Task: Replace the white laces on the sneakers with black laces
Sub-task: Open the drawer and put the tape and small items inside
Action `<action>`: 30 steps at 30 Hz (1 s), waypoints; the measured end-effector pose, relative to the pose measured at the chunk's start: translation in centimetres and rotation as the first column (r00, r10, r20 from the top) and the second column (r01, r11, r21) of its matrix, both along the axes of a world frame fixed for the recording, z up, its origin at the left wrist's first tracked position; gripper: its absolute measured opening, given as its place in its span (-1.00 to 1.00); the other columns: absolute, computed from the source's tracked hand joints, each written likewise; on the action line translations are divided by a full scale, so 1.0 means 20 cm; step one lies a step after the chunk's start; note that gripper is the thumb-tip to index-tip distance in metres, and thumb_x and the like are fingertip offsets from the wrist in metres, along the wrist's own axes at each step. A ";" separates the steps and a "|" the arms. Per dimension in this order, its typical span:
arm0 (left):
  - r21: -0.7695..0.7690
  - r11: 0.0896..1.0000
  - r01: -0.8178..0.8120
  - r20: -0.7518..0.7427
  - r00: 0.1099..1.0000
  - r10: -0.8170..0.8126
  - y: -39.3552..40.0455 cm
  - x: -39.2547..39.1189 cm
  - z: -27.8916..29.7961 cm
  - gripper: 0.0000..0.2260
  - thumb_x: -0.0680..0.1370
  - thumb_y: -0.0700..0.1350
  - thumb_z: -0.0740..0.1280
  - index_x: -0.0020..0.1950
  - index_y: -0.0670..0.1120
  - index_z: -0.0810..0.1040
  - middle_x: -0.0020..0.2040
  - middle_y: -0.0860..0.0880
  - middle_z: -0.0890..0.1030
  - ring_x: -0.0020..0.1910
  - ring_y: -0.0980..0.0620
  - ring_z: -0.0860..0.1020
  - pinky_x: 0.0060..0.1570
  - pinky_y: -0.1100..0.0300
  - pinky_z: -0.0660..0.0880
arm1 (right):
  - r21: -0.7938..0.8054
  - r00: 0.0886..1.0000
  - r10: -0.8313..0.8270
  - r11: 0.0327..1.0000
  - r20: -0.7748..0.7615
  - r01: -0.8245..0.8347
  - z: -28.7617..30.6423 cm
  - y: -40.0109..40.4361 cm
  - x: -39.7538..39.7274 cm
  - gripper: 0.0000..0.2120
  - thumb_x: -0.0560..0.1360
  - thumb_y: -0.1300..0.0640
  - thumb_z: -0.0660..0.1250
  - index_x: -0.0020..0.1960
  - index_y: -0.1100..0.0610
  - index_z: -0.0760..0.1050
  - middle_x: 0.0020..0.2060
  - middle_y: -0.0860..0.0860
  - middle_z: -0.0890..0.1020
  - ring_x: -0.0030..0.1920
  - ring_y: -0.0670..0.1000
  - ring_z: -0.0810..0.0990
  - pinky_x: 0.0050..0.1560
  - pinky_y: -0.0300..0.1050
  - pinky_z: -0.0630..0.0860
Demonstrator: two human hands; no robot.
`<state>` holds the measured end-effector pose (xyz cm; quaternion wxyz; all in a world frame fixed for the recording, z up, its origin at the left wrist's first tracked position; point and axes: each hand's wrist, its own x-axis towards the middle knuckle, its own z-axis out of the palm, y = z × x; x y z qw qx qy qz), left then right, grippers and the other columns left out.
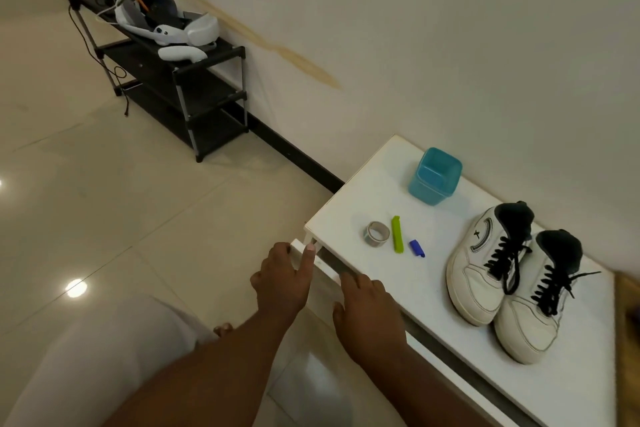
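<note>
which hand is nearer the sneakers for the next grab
Right hand: it rests on the drawer front on the sneakers' side; the left hand is further off at the drawer's corner.

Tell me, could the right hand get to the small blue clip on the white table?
Probably yes: the right hand rests at the white table edge, nothing lying between it and the small blue clip.

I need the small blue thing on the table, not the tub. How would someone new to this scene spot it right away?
Start at the white table against the wall, with the pair of sneakers on it. Left of the shoes lie three small items in a row: a tape roll, a green clip, then the blue cap. It is the smallest, dark blue, nearest the shoes.
</note>
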<state>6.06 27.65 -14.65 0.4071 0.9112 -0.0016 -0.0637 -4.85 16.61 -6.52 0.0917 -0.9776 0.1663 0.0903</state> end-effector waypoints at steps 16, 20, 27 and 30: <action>0.307 0.935 0.180 0.394 0.870 -0.297 -0.31 -0.10 0.27 -0.65 0.53 0.01 0.31 0.31 0.08 0.45 0.34 0.01 0.48 0.36 -0.08 0.39 0.29 -0.08 0.32 | -0.022 0.981 0.193 0.981 -0.013 -0.193 -0.17 0.21 -0.31 -0.45 0.39 0.18 0.30 0.38 0.16 0.41 0.07 0.10 0.57 -0.06 0.18 0.57 -0.07 0.06 0.52; 0.404 0.857 0.319 0.331 0.823 -0.462 -0.45 -0.08 0.28 -0.60 0.52 0.21 0.34 0.32 0.12 0.48 0.41 -0.02 0.44 0.40 -0.11 0.36 0.30 -0.12 0.29 | 0.146 0.995 0.074 0.986 0.062 -0.082 -0.05 0.19 -0.32 -0.65 0.59 0.10 0.21 0.36 0.06 0.47 0.17 0.05 0.60 0.09 0.12 0.57 0.12 0.01 0.51; 0.531 0.759 0.376 0.256 0.783 -0.567 -0.51 0.04 0.27 -0.70 0.55 0.20 0.35 0.23 0.15 0.59 0.48 -0.05 0.37 0.49 -0.12 0.24 0.41 -0.15 0.15 | 0.207 0.835 -0.411 0.911 0.367 0.357 0.04 -0.30 -0.12 -0.67 0.64 -0.02 0.23 0.38 -0.01 0.49 0.26 -0.04 0.58 0.21 -0.01 0.55 0.20 -0.11 0.48; 0.389 0.854 0.345 0.336 0.810 -0.480 -0.44 -0.04 0.28 -0.77 0.56 0.16 0.33 0.16 0.11 0.62 0.29 0.00 0.49 0.28 -0.05 0.42 0.24 -0.03 0.34 | 0.139 0.853 -0.409 0.913 0.324 0.384 0.03 -0.49 0.06 -0.66 0.64 -0.04 0.24 0.36 0.06 0.48 0.20 0.04 0.60 0.17 0.11 0.58 0.13 0.02 0.53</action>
